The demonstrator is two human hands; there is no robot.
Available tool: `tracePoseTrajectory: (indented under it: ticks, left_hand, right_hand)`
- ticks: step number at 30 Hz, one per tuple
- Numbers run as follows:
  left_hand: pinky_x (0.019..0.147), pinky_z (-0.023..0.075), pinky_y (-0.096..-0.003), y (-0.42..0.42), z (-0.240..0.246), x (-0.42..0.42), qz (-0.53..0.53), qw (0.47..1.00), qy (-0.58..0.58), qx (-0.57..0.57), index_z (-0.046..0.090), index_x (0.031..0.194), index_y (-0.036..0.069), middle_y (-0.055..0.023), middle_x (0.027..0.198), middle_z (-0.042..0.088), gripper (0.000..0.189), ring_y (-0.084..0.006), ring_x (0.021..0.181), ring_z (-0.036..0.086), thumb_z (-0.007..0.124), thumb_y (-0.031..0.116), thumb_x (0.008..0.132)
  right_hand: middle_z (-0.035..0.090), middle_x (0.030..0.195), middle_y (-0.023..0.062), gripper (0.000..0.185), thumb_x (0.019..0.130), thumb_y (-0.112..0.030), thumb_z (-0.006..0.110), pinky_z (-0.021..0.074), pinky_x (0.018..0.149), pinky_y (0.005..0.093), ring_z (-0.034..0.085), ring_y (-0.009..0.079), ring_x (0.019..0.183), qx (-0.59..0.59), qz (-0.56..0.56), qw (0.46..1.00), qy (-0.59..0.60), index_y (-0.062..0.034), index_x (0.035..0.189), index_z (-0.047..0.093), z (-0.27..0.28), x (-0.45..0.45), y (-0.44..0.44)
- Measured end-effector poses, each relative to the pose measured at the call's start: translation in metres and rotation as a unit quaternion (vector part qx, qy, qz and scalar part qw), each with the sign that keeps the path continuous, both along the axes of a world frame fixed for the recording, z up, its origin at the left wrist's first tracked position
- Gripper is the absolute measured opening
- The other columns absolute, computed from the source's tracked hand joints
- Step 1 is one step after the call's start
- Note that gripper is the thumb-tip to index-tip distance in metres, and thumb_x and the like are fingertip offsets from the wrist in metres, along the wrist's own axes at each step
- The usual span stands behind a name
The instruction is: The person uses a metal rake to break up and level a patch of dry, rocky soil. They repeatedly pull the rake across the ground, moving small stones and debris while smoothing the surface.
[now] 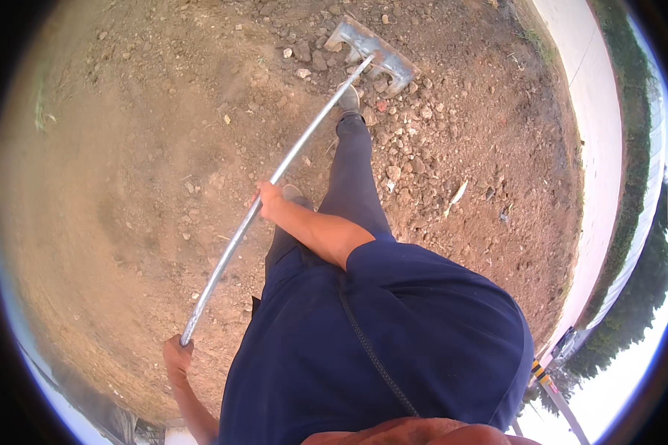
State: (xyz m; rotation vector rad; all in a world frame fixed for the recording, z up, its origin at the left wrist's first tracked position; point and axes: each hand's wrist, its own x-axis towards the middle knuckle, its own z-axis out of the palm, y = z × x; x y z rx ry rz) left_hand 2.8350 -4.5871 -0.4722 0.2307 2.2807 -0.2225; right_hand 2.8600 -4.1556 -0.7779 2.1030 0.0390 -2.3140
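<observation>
A long rake with a metal pipe handle [222,261] slants from lower left to upper right before me. My left hand [178,353] is closed around the handle's near end, out beside my left hip. Farther down the pipe, my right hand [268,198] grips it, with the right arm crossing in front of my body. The wide steel rake head [374,51], with a few broad teeth turned towards me, is just past my right shoe [349,100]. Whether its teeth touch the soil cannot be told. Part of the left shoe [293,192] shows near my right hand.
Loose stones [406,139] lie thickly right of my forward leg, with more clods [309,55] by the rake head. Brown soil [117,194] spreads to the left. A pale paved strip [595,139] borders the ground at right, with a hedge [634,111] beyond. A yellow-and-black-banded pole [543,375] stands behind right.
</observation>
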Motion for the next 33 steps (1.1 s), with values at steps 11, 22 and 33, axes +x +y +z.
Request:
tracePoseTrajectory:
  ticks: [11,22,33]
  left_hand:
    - [0.074,0.0536,-0.0514,0.336,-0.227,-0.101,-0.085,0.988,-0.026,0.124,0.072,0.088,0.005,-0.0229,0.084,0.071,0.035,-0.043,0.082,0.069,0.073,0.039,0.085]
    - [0.084,0.0496,-0.0547,0.965,-0.164,-0.217,-0.152,0.92,-0.162,0.324,0.062,0.103,-0.005,-0.0308,0.096,0.067,0.038,-0.049,0.095,0.065,0.066,0.031,0.093]
    - [0.081,0.0529,-0.051,0.722,-0.117,-0.261,-0.087,0.981,-0.122,0.124,0.063,0.102,0.001,-0.0254,0.092,0.07,0.036,-0.0463,0.092,0.068,0.069,0.035,0.091]
  right_hand:
    - [0.049,0.068,0.0058,0.02,0.097,-0.021,0.064,0.0465,0.046,0.0452,0.049,0.0212,0.052,0.201,-0.045,0.977,-0.046,-0.0066,0.089,0.053,-0.028,-0.08,0.424]
    - [0.062,0.076,0.018,0.032,0.093,-0.008,0.056,0.0546,0.047,0.0402,0.066,0.0263,0.058,0.453,0.101,0.876,-0.131,0.0032,0.119,0.041,-0.047,-0.162,0.91]
    - [0.058,0.077,0.0145,0.03,0.094,-0.013,0.065,0.0556,0.047,0.0448,0.063,0.029,0.06,0.303,0.088,0.947,-0.052,0.002,0.105,0.042,-0.077,-0.209,0.603]
